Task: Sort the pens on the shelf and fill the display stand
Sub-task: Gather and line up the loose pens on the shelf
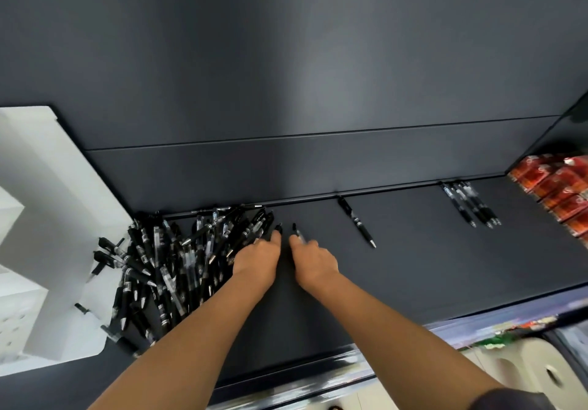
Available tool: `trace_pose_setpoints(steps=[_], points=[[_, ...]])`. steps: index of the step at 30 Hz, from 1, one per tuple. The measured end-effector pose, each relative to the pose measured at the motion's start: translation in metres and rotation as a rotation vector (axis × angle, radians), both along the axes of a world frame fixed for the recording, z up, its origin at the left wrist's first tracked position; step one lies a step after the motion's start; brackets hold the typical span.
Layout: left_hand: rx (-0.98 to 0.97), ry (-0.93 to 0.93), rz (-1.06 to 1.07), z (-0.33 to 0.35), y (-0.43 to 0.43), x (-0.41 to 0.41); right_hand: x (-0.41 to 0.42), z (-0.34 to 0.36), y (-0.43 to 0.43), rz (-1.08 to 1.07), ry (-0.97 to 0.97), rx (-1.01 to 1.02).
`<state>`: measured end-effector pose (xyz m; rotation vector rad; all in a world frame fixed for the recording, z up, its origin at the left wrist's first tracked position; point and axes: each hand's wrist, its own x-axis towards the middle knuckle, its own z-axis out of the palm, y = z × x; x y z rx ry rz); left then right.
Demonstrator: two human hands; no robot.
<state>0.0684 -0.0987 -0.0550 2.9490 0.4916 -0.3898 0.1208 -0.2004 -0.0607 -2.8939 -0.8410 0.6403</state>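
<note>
The white display stand [47,186] is cut off by the left edge. In the pile of pens [178,260] the lower ones lie hidden under the upper ones, so their number cannot be told; the print on the barrels is too small to read. The fingertips of the left hand [259,260] are partly lost against the pile, so it is not clear if they grip something. The right hand [315,260] holds a pen [297,233], and its fingers cover the lower half. At the right edge the red packets [560,193] are cut off and blurred. The label strip [477,327] at the bottom right is smeared.
</note>
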Motion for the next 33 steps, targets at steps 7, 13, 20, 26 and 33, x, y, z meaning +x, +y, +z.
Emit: trace_pose_setpoints(steps=[7, 13, 20, 26, 33], points=[[-0.344, -0.125, 0.037, 0.010, -0.031, 0.033, 0.037, 0.011, -0.046, -0.112, -0.040, 0.190], [-0.385, -0.120, 0.071, 0.006, -0.071, 0.081, 0.089, 0.025, -0.095, -0.311, -0.041, 0.288], [-0.338, -0.157, 0.210, -0.002, -0.122, 0.130, 0.141, 0.025, -0.141, -0.215, 0.046, 0.273], [-0.177, -0.128, 0.281, -0.006, -0.146, 0.151, 0.171, 0.014, -0.155, -0.022, -0.001, 0.140], [-0.075, -0.047, 0.352, -0.005, -0.141, 0.142, 0.187, 0.005, -0.156, 0.111, -0.106, 0.054]])
